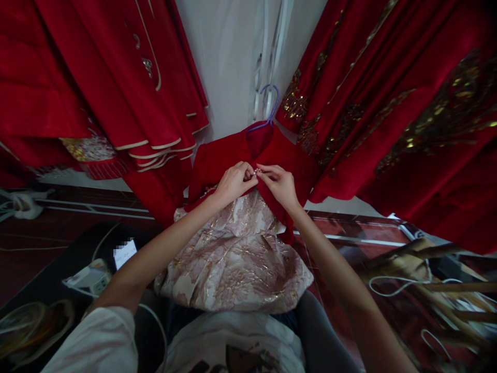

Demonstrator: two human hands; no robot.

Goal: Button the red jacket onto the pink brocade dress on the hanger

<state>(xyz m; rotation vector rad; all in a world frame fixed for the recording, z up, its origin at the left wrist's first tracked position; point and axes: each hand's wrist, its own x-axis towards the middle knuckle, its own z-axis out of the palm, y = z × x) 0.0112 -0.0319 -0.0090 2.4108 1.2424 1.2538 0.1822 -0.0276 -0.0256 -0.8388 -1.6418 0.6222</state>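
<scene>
A red jacket (217,155) hangs from a purple hanger (277,98) in front of me, its V-shaped neck facing up. Below it a pale pink brocade garment (233,264) with gold threads spreads over my lap. My left hand (235,182) is closed in a pinch at the jacket's front edge. Opposite it, my right hand (280,185) also pinches, fingertips almost meeting those of the left. Between them glints a small shiny gold piece (258,170), perhaps a button; the fingers hide most of it.
Red garments (128,93) hang at the left, and gold-embroidered red garments (373,103) at the right. A dark surface (42,269) at the left bears a white card (125,254) and a plastic bag (89,277). Wooden pieces and cords (423,280) lie at the lower right.
</scene>
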